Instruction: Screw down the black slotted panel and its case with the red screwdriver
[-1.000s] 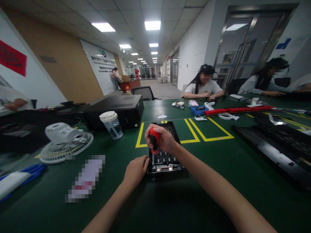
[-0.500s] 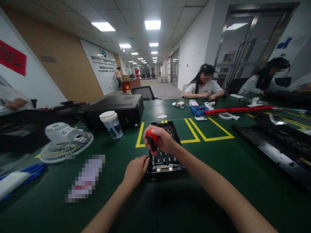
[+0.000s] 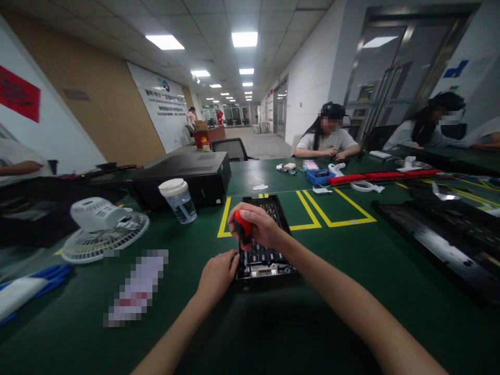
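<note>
A black rectangular device [image 3: 269, 255] with its inner grid exposed lies on the green table [image 3: 312, 312] in front of me. My right hand [image 3: 258, 225] is closed round the red handle of a screwdriver [image 3: 242, 229], held upright over the near left part of the device. My left hand [image 3: 217, 273] rests with curled fingers against the device's near left corner, steadying it.
A white fan [image 3: 102, 229] lies on its side at left, with a lidded plastic cup [image 3: 178, 200] and a black box [image 3: 187, 174] behind. Yellow tape lines [image 3: 332, 221] mark the table. Black panels [image 3: 441, 234] lie at right. Two people sit at the far side.
My right hand with the screwdriver has twisted slightly and shifted a little left. My left hand stays at the device's corner.
</note>
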The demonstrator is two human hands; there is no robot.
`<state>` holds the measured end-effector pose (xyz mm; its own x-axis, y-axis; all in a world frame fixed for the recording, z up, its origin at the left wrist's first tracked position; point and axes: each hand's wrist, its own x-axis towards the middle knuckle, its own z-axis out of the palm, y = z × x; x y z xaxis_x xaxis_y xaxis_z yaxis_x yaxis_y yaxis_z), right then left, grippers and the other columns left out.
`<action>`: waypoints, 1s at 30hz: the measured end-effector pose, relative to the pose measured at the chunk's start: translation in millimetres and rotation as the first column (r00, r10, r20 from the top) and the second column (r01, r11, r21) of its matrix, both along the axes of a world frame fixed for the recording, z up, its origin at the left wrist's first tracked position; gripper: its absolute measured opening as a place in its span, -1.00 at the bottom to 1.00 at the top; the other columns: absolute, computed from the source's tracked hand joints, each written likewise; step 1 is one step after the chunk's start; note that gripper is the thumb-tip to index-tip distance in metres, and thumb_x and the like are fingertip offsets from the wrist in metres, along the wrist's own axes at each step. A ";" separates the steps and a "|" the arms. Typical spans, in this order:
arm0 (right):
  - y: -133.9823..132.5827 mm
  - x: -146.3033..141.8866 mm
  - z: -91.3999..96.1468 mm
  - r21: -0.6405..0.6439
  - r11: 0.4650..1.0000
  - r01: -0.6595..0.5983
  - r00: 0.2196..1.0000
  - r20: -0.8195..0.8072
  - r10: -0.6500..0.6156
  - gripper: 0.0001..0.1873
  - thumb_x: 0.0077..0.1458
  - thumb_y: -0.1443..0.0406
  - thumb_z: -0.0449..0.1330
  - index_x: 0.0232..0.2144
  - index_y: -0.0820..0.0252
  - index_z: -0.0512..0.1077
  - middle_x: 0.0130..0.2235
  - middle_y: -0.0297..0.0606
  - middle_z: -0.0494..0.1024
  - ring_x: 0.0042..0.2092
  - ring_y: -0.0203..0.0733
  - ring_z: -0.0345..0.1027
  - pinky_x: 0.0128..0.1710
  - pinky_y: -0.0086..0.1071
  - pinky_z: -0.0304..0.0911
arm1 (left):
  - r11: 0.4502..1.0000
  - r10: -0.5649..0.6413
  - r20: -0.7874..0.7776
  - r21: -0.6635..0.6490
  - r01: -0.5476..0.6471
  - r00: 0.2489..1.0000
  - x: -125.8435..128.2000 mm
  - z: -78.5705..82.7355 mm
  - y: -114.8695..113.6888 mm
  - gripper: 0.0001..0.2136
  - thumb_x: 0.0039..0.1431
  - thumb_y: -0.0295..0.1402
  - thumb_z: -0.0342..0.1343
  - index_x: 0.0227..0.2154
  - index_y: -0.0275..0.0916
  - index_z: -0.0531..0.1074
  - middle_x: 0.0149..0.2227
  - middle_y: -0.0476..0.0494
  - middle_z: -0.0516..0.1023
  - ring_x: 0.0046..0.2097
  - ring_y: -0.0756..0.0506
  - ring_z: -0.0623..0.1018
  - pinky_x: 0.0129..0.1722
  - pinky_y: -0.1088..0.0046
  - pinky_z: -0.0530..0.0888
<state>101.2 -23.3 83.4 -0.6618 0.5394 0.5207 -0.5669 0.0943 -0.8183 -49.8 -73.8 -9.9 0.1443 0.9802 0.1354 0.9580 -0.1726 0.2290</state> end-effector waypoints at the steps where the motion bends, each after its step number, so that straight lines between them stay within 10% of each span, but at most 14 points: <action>1: -0.4 0.1 0.1 0.000 1.000 0.005 1.000 0.005 -0.005 -0.78 0.11 0.22 0.01 -0.35 0.29 0.32 -0.46 -0.32 0.37 -0.50 -0.37 0.27 -0.51 -0.49 0.16 | 1.000 -0.004 0.000 0.002 0.004 1.000 0.0 0.2 -0.1 -0.69 0.26 -0.25 -0.24 -0.16 -0.16 0.40 -0.16 -0.11 0.54 -0.14 -0.08 0.50 -0.20 0.45 0.33; 30: -14.0 0.6 -1.1 0.076 0.956 0.285 0.958 0.017 -0.287 -0.80 0.09 0.18 0.08 -0.34 0.23 0.30 -0.46 -0.36 0.34 -0.48 -0.38 0.26 -0.48 -0.48 0.20 | 1.000 0.013 -0.008 -0.026 -0.013 1.000 3.0 4.4 -2.4 -0.69 0.26 -0.24 -0.24 -0.18 -0.14 0.39 -0.18 -0.09 0.54 -0.16 -0.09 0.50 -0.23 0.45 0.32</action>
